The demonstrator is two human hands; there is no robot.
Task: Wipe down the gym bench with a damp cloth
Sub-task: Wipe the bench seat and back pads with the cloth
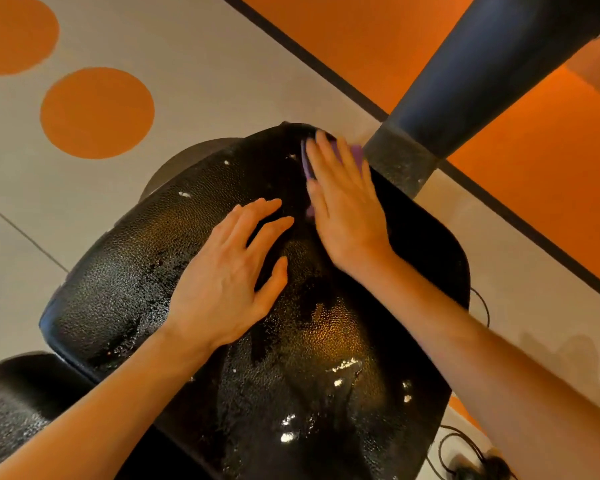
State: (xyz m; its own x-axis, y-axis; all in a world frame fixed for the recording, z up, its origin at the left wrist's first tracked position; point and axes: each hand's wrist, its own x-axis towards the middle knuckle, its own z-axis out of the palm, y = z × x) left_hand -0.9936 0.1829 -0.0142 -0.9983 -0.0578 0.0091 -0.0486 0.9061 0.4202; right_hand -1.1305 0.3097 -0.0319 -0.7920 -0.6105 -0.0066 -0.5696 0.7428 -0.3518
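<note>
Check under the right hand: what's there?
A purple cloth lies under the right hand, pressed flat on the black bench pad. Only its edges show past the fingers and beside the thumb; the rest is covered, so its size and folds cannot be seen.

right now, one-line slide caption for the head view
Right hand presses a purple cloth on the wet black bench pad; left hand rests flat.

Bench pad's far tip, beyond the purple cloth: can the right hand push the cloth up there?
Probably yes. The right hand presses the purple cloth just short of the bench pad tip, with nothing between them.
</note>
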